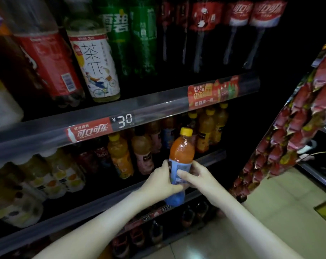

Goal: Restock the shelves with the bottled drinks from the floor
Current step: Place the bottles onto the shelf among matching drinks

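An orange juice bottle with a yellow cap and a blue label stands upright in front of the middle shelf. My left hand grips its label from the left. My right hand grips it from the right, thumb across the label. Behind the bottle, on the middle shelf, stand several similar orange and pink juice bottles. The held bottle's base is hidden behind my hands.
The upper shelf carries large cola, green soda and tea bottles. Packs of small bottles fill the middle shelf's left. Dark bottles sit on the bottom shelf. A rack of red snack bags stands at the right, above a tiled floor.
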{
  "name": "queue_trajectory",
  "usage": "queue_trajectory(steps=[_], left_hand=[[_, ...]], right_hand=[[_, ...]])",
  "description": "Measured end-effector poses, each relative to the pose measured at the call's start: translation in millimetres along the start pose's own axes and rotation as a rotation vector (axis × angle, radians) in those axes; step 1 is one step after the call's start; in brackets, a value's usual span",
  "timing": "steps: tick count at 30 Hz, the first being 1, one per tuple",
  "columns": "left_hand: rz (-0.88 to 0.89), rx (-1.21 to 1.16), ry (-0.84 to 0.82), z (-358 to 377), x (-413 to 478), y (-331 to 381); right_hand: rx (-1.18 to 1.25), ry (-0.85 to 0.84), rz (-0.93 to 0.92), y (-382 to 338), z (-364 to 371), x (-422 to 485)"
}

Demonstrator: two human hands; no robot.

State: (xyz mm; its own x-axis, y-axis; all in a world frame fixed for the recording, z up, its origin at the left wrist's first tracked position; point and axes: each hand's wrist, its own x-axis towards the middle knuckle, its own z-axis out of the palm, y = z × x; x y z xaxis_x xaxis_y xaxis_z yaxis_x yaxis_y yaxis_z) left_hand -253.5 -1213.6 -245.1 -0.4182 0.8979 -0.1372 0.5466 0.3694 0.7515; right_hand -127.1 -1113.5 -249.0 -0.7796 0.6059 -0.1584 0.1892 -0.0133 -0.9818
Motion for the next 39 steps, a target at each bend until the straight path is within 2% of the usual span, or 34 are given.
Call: queue_trajectory(steps=[4, 6, 8, 10, 12, 14, 17, 19, 22, 27, 35, 37, 39], left_hand=[[-0.123, -0.115, -0.126, 6, 10, -20], [-0.17, -0.324, -0.226, 14, 9, -22], [-0.193, -0.489, -0.323, 17, 9, -19], [-0.223, -0.513, -0.366, 14, 13, -18], [-0.216, -0.385, -0.356, 10, 18, -18], [-0.197, -0.117, -0.244, 6, 22, -17], [-0.139, 0.26, 0.143, 0, 17, -16], [-0.034, 0.426, 0.403, -5, 9, -18], [0.09, 0.622, 0.594, -13, 3, -27], [0.078, 0.703, 0.689, -10, 4, -34], [-0.069, 0.879, 0.708, -4, 20, -31], [-0.1, 0.953, 0.703, -6, 25, -30], [-0.127, 0.993, 0.699, -6, 28, -29]], right_hand=[[0.028, -0.181, 0.147, 13, -21, 20], [0.039, -0.281, 0.198, 18, -24, 25], [0.037, -0.311, 0.206, 20, -26, 28], [0.019, -0.297, 0.191, 21, -27, 31], [0.016, -0.252, 0.167, 23, -27, 37], [-0.024, -0.148, 0.103, 23, -25, 45], [-0.145, -0.01, -0.045, 16, -19, 58], [-0.153, 0.035, -0.109, 6, -15, 64], [-0.112, 0.06, -0.155, -3, -8, 70], [-0.199, 0.125, -0.215, 3, 1, 78], [-0.458, 0.201, -0.273, 24, -1, 113], [-0.614, 0.255, -0.361, 22, -1, 115], [-0.867, 0.318, -0.496, 23, -1, 116]])
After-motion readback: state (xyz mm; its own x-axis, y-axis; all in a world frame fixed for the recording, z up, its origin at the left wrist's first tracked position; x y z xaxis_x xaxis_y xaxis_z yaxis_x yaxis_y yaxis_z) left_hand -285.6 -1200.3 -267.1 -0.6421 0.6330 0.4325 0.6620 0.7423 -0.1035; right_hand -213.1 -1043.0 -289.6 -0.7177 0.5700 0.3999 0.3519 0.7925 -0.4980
